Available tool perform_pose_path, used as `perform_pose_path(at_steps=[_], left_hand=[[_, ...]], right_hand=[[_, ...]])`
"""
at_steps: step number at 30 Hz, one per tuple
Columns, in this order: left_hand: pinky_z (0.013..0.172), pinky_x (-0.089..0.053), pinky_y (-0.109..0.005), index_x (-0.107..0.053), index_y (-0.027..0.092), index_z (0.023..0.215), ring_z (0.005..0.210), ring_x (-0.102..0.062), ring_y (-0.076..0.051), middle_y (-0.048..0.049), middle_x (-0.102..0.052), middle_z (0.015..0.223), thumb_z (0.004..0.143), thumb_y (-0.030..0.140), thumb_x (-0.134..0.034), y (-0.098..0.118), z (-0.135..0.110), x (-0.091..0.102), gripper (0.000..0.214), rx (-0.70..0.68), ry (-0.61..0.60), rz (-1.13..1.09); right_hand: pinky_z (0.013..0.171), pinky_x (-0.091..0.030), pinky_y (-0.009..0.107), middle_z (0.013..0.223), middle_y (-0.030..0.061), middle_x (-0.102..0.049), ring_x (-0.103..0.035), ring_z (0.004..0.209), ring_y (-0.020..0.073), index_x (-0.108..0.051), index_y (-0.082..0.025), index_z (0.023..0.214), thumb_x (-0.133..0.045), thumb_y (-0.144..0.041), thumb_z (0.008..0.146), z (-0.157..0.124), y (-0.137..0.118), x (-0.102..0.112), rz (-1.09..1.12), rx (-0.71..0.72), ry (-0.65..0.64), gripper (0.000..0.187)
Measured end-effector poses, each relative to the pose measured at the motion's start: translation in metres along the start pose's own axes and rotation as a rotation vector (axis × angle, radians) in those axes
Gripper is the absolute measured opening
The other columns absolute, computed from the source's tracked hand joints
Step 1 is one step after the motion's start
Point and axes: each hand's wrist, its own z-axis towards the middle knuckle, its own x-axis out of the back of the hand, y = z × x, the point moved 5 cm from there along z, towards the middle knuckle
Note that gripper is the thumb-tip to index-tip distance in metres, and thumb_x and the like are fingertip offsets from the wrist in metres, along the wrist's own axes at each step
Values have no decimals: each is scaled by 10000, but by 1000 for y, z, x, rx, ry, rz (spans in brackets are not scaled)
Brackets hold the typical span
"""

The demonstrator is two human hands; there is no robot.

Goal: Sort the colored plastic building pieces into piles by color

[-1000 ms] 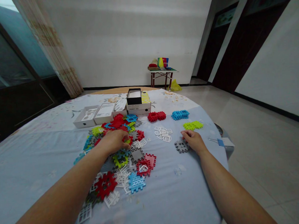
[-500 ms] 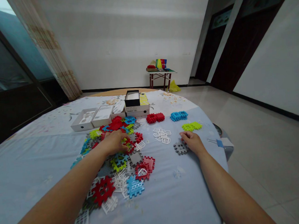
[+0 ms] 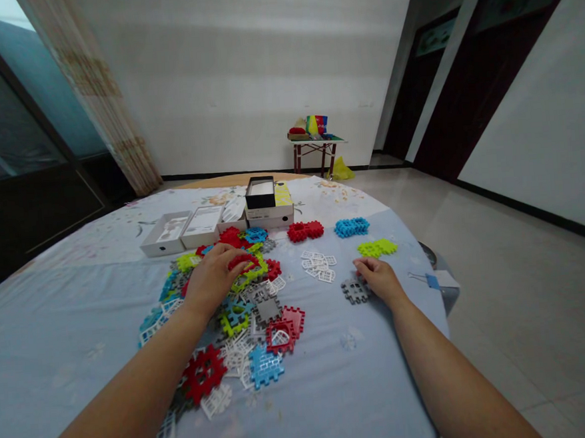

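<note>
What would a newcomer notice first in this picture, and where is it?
Probably the jumbled, multicoloured heap of plastic pieces under the left hand. To its right, red pieces, blue pieces, green pieces and white pieces lie grouped by colour, with gray pieces at the right hand.

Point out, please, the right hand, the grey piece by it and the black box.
Right hand point(image 3: 382, 281): head view, back of hand.
Grey piece point(image 3: 354, 293): head view, near middle.
Black box point(image 3: 260, 200): head view, front wall.
</note>
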Motion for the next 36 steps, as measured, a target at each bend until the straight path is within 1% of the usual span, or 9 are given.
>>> perform_pose_path(at_steps=[5,7,9,13,19,23,28,31,36], left_hand=[[749,-411,-288,-649,241,911,859,-578,-202,-41,-645,922,738,446,-537,0,-22,-15,290,-10,-347,67],[740,-406,-293,-646,242,912,863,-577,-211,-53,-645,933,711,499,-551,3,-28,-17,340,-30,-421,96],[767,-395,-317,-633,235,939,910,-567,-230,-77,-636,978,716,575,-500,7,-30,-14,428,-19,-374,150],[777,-380,-401,-615,182,912,943,-557,-302,-150,-628,986,711,692,-364,11,-28,-8,602,115,-237,339],[800,-366,-471,-613,136,850,910,-580,-345,-195,-658,915,723,655,-357,11,-21,-23,593,192,-361,425],[827,-381,-455,-562,162,1014,973,-573,-326,-161,-648,1023,696,530,-477,5,-19,-27,493,199,-455,344],[886,-395,-392,-439,154,1228,1093,-509,-286,-147,-539,1218,630,421,-562,0,-14,-25,667,168,-473,155],[905,-392,-353,-483,147,1198,1078,-504,-264,-135,-545,1163,629,391,-577,11,5,-22,627,91,-391,77],[943,-367,-391,-481,207,1226,1126,-459,-272,-118,-505,1194,645,337,-608,47,64,-29,608,-46,-242,38]], right_hand=[[525,-418,250,635,32,-631,-546,547,147,-659,-145,829,-511,-491,723,-1,-2,0,11,-2,4,390],[523,-416,249,632,30,-630,-544,545,146,-659,-145,828,-514,-493,721,-1,-2,0,14,-4,6,392],[517,-416,249,624,28,-629,-538,533,143,-659,-145,827,-515,-494,720,-2,-2,0,22,-9,7,393],[513,-414,252,630,31,-630,-528,518,138,-660,-140,833,-512,-488,724,-3,-3,1,25,-4,2,394],[534,-417,247,630,28,-624,-540,547,140,-662,-138,827,-507,-486,721,-2,-4,1,18,8,2,396],[523,-410,242,624,21,-619,-534,535,136,-656,-145,827,-496,-475,728,-2,-4,-1,21,7,-2,380],[527,-411,241,626,23,-618,-533,543,138,-660,-147,814,-492,-462,730,-2,-7,-1,31,7,-6,367],[519,-407,235,629,21,-616,-534,543,136,-655,-147,828,-486,-451,739,-1,-9,-3,33,-1,-17,359],[525,-408,231,627,21,-616,-535,557,137,-654,-149,809,-484,-435,748,0,-13,-4,35,2,-20,338]])
